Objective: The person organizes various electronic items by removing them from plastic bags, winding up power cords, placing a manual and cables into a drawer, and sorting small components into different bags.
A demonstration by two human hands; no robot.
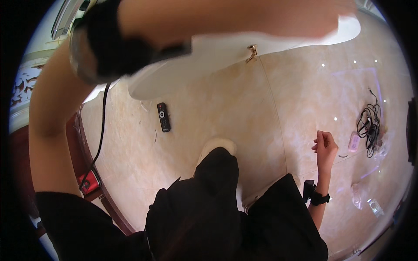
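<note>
My left arm reaches up from the lower left and bends across the top of the view, with a dark strap and device on the wrist. My left hand (320,18) is at the upper right, over the rounded end of a large smooth white object (174,76); its fingers are smeared and partly cut off, and contact is unclear. Low on the right, my right hand (326,148) hovers above the tiled floor. Its fingers are curled and pressed together, and I cannot make out anything in them. Nearest to it are a small pink block (353,142) and a bundle of black cables (370,126).
A black remote control (163,117) lies on the beige tiles (217,108) left of my feet. A gold-coloured fitting (251,53) shows by the white object's edge. Crumpled clear plastic (358,195) lies far right. A black cord (102,130) hangs at left near a red item (89,182).
</note>
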